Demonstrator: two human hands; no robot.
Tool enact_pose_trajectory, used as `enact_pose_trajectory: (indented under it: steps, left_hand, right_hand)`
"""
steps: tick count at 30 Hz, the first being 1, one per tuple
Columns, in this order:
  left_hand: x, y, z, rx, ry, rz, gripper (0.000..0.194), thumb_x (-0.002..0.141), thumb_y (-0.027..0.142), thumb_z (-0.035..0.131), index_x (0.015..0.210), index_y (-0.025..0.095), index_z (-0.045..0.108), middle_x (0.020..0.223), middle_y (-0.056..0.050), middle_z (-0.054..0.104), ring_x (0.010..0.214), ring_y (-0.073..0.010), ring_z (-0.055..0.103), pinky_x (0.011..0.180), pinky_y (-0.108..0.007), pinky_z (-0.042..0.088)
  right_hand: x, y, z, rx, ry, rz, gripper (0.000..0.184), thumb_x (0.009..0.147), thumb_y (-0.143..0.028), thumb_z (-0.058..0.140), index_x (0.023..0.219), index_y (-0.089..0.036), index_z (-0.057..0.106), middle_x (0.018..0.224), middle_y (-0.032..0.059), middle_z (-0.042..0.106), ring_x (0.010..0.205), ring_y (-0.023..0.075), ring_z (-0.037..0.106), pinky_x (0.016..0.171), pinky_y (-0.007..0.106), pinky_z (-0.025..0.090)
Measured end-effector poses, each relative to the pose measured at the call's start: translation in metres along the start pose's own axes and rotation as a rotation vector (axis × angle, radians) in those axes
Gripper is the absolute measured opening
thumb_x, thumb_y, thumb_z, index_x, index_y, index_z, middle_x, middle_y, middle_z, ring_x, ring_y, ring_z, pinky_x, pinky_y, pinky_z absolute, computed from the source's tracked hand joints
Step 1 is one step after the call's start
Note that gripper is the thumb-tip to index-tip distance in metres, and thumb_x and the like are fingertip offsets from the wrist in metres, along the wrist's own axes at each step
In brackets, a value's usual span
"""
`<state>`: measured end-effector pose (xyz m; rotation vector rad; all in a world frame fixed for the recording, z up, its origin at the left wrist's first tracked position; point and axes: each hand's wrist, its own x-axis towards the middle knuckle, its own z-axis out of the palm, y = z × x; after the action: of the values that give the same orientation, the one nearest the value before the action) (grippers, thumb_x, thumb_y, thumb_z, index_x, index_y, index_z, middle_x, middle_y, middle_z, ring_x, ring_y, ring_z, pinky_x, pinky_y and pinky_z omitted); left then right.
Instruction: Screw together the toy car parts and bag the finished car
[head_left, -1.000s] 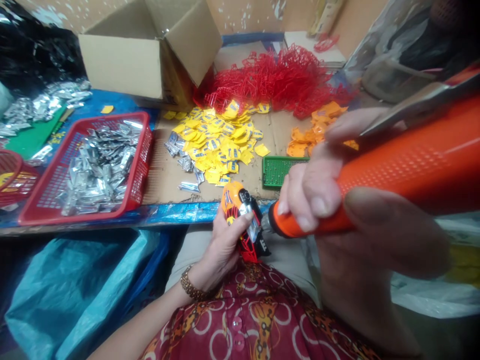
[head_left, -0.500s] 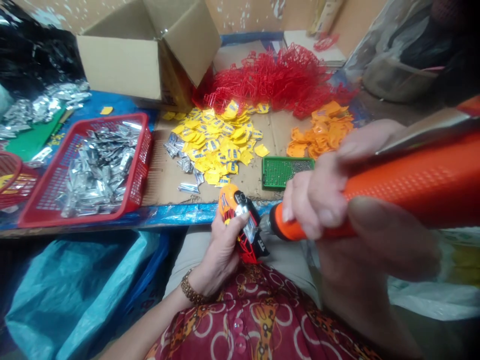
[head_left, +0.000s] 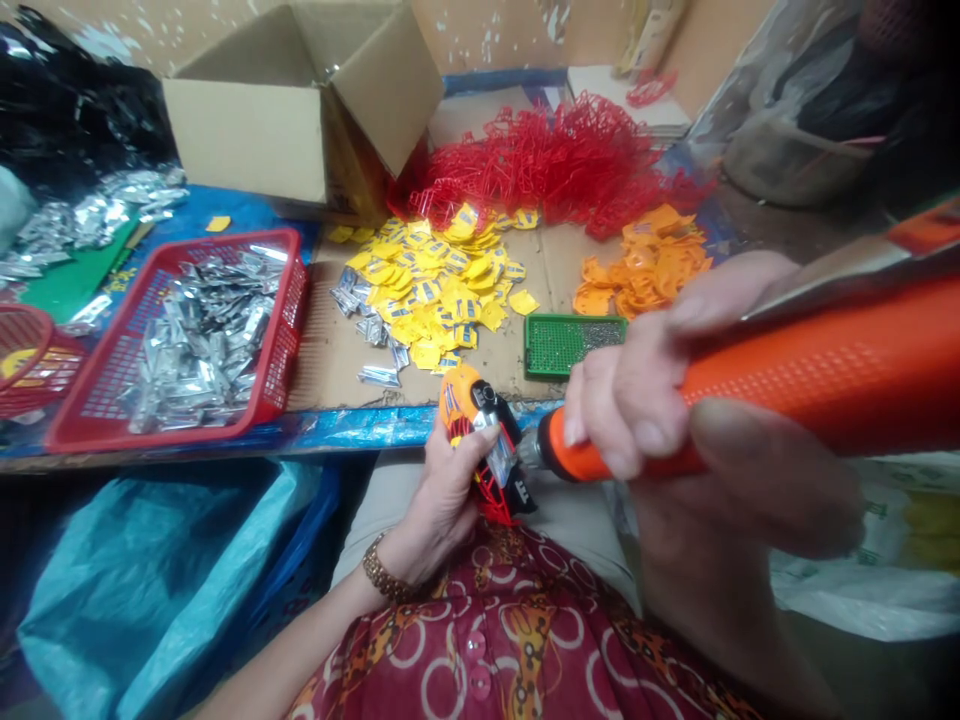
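Observation:
My left hand (head_left: 442, 490) grips a small plastic toy car (head_left: 480, 430) with an orange-yellow body, a black and silver section and a red lattice part. My right hand (head_left: 637, 400) is wrapped around the dimpled handle of an orange electric screwdriver (head_left: 787, 380). Its metal tip meets the side of the toy car, though the exact contact point is hidden. Both hands are held above my lap, just in front of the table's blue edge.
A cardboard-topped table holds a yellow tag pile (head_left: 427, 290), orange pieces (head_left: 645, 270), a red plastic heap (head_left: 540, 170), a green screw tray (head_left: 574, 345), a red basket (head_left: 150, 432) of silver foil parts and an open cardboard box (head_left: 240, 130). A blue bag (head_left: 150, 570) lies lower left.
The rear of the screwdriver has dropped from a steep tilt to a flatter angle, with its tip staying at the toy car. The left hand has barely moved.

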<state>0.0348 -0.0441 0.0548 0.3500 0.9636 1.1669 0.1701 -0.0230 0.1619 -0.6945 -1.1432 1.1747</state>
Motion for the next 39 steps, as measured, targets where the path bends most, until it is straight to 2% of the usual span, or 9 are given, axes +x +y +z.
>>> enact_pose_trajectory:
  steps: [5,11,15,17,24,28,31,35,39]
  left_hand:
    - [0.006,0.001,-0.008,-0.138,-0.137,-0.065,0.032,0.076,0.018,0.075,0.103,0.018,0.059,0.086,0.001,0.066,0.071,-0.0109,0.063,0.073,-0.025,0.054]
    - [0.006,0.004,-0.016,-0.284,-0.177,-0.141,0.03,0.07,0.023,0.079,0.093,0.015,0.062,0.077,0.0,0.067,0.063,-0.0118,0.063,0.065,-0.023,0.054]
    - [0.008,0.002,-0.021,-0.259,-0.208,-0.125,0.026,0.071,0.02,0.075,0.093,0.013,0.064,0.073,-0.001,0.068,0.061,-0.0139,0.064,0.062,-0.025,0.055]
    - [0.008,0.001,-0.023,-0.266,-0.201,-0.102,0.029,0.072,0.016,0.074,0.099,0.013,0.064,0.078,-0.001,0.069,0.064,-0.0129,0.065,0.065,-0.023,0.055]
    - [0.006,0.001,-0.021,-0.208,-0.212,-0.109,0.042,0.074,0.013,0.071,0.114,0.015,0.06,0.096,-0.005,0.071,0.08,-0.0156,0.068,0.077,-0.027,0.056]
    - [0.005,0.003,-0.02,-0.28,-0.205,-0.15,0.042,0.069,0.015,0.074,0.109,0.016,0.062,0.086,-0.003,0.07,0.07,-0.015,0.066,0.071,-0.026,0.056]
    - [0.004,0.005,-0.02,-0.344,-0.269,-0.198,0.049,0.066,0.02,0.073,0.114,0.017,0.062,0.079,-0.003,0.069,0.071,-0.0198,0.068,0.069,-0.03,0.056]
    - [0.003,0.006,-0.02,-0.376,-0.383,-0.27,0.06,0.066,0.029,0.071,0.123,0.017,0.059,0.088,-0.009,0.071,0.08,-0.0274,0.07,0.057,-0.029,0.054]
    - [0.004,0.006,-0.021,-0.383,-0.45,-0.334,0.062,0.066,0.035,0.07,0.123,0.016,0.059,0.101,-0.013,0.07,0.082,-0.0288,0.07,0.05,-0.027,0.053]
  right_hand:
    - [0.005,-0.005,-0.001,0.229,-0.007,0.005,0.028,0.078,-0.035,0.076,0.091,-0.023,0.054,0.059,-0.0084,0.051,0.043,0.0088,0.048,0.042,0.031,0.041]
    - [0.009,-0.006,-0.013,0.233,-0.053,-0.046,0.017,0.086,-0.034,0.07,0.099,-0.024,0.066,0.056,-0.0074,0.05,0.039,0.008,0.049,0.041,0.032,0.047]
    - [0.01,0.0,-0.011,0.245,-0.032,0.031,0.027,0.073,-0.026,0.083,0.094,-0.028,0.066,0.054,-0.0083,0.05,0.038,0.0086,0.047,0.041,0.032,0.044]
    - [0.009,0.003,-0.01,0.245,-0.021,0.051,0.032,0.07,-0.025,0.084,0.095,-0.028,0.065,0.057,-0.0076,0.05,0.041,0.0094,0.047,0.042,0.032,0.042]
    - [0.005,0.015,-0.019,0.207,-0.05,0.003,0.023,0.083,-0.019,0.07,0.102,-0.028,0.063,0.065,-0.0066,0.053,0.051,0.0097,0.049,0.051,0.03,0.043]
    - [0.006,0.017,-0.024,0.133,-0.03,-0.006,0.023,0.085,-0.017,0.067,0.103,-0.03,0.06,0.065,-0.0077,0.055,0.052,0.0101,0.051,0.053,0.031,0.045]
    - [0.005,0.018,-0.023,0.101,-0.023,-0.007,0.022,0.085,-0.018,0.066,0.103,-0.031,0.061,0.064,-0.007,0.052,0.052,0.0107,0.05,0.053,0.032,0.044]
    - [0.003,0.017,-0.019,0.108,0.006,0.005,0.023,0.083,-0.019,0.066,0.102,-0.03,0.061,0.065,-0.0063,0.05,0.051,0.0102,0.048,0.051,0.03,0.038]
    - [0.002,0.015,-0.017,0.067,0.008,0.016,0.022,0.084,-0.018,0.064,0.102,-0.029,0.058,0.065,-0.0068,0.05,0.051,0.011,0.047,0.049,0.03,0.038]
